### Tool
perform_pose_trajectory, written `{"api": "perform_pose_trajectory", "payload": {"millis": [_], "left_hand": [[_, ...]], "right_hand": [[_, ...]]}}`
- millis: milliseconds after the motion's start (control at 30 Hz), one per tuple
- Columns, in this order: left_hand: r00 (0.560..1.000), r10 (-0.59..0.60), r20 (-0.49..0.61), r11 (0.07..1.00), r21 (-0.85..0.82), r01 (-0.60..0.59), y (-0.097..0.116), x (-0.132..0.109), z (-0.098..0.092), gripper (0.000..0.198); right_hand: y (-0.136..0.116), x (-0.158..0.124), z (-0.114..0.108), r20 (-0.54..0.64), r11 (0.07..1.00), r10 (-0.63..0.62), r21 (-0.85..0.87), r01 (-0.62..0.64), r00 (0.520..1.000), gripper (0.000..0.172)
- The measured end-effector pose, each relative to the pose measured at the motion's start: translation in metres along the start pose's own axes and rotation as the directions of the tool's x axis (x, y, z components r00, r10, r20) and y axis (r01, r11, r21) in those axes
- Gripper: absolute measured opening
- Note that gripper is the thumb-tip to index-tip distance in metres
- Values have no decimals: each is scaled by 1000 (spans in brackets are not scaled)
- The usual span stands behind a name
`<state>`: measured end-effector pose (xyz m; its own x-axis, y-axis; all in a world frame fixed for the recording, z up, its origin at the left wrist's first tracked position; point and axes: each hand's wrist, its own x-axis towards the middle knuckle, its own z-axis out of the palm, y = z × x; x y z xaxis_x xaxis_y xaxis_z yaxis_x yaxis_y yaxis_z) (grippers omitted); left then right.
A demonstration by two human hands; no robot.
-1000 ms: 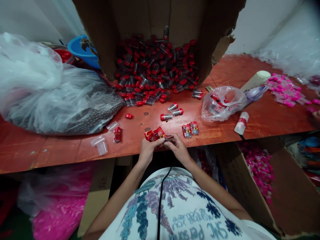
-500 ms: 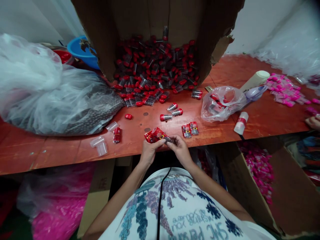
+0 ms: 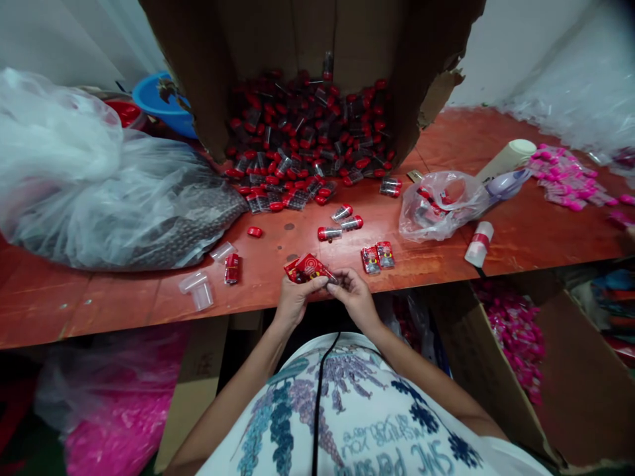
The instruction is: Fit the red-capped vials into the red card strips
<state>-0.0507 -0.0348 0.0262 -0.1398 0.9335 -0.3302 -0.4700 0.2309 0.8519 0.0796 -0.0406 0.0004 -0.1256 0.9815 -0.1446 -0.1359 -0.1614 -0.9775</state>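
Note:
Above the table's front edge, my left hand [image 3: 296, 297] is closed round small red printed packets [image 3: 308, 267], its thumb on top. My right hand [image 3: 356, 295] pinches the right end of a packet, close to the left thumb. Part of that end is hidden by the fingers. Two similar red-and-clear packets [image 3: 378, 257] lie side by side, right of my hands. Beyond them rest a few clear tubes with red caps [image 3: 329, 233]. Over to the left are a loose red cap [image 3: 254, 231], a red packet [image 3: 232, 269] and empty clear tubes [image 3: 201, 291].
A torn cardboard box [image 3: 426, 86] opens toward me, spilling many red-capped tubes [image 3: 302, 145]. At left bulges a clear bag of dark beads [image 3: 163, 211]. A plastic bag [image 3: 421, 215], white roll [image 3: 479, 244] and pink-capped tubes [image 3: 565, 178] are at right.
The packets in my hands have tilted slightly and shifted a little left, with the top one showing more of its red face. A person's hand at the far right has mostly left view.

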Motion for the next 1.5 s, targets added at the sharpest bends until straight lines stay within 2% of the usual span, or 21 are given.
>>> {"api": "perform_pose_trajectory", "payload": {"millis": [167,300,400,500,633,733,833,933,1067,1233,1367,1500], "left_hand": [[998,32,-62,997,75,-27,-7,-2,4,22],[997,24,-78,996,87,-18,-9,-4,6,21],[998,-24,-66,997,76,29,-11,-3,4,22],[997,-74,-21,996,41,75,-13,0,-1,24],[994,-105,34,994,28,104,-14,2,-6,28],[996,-92,17,996,8,92,-13,0,-7,29],[998,-54,-30,998,22,55,-11,-4,-4,28],[998,-36,-59,998,45,39,-11,-7,-1,29],[997,-16,-82,997,68,22,-12,-8,2,27],[999,-35,-39,996,80,38,-11,-5,-2,25],[996,32,-84,998,48,-28,-8,-3,-4,21],[994,40,-104,998,53,-35,-6,-5,-2,25]], "right_hand": [[4,-4,-1,-29,957,-146,-259,134,989,25],[6,-4,-2,14,945,-159,-287,156,987,29],[7,-1,-3,31,978,-99,-180,103,995,31],[8,3,-4,51,1000,2,19,-3,999,34],[5,5,-5,85,951,141,266,-159,986,39],[3,5,-6,110,930,154,320,-181,982,40],[6,3,-8,133,958,85,262,-118,987,37],[12,2,-8,96,995,-4,102,-5,995,33],[18,-1,-7,57,992,-84,-88,89,995,32],[18,0,-8,48,996,-65,-65,68,997,32],[15,1,-10,62,994,-76,-74,80,995,29],[17,-2,-9,24,983,-105,-146,107,994,24]]}}
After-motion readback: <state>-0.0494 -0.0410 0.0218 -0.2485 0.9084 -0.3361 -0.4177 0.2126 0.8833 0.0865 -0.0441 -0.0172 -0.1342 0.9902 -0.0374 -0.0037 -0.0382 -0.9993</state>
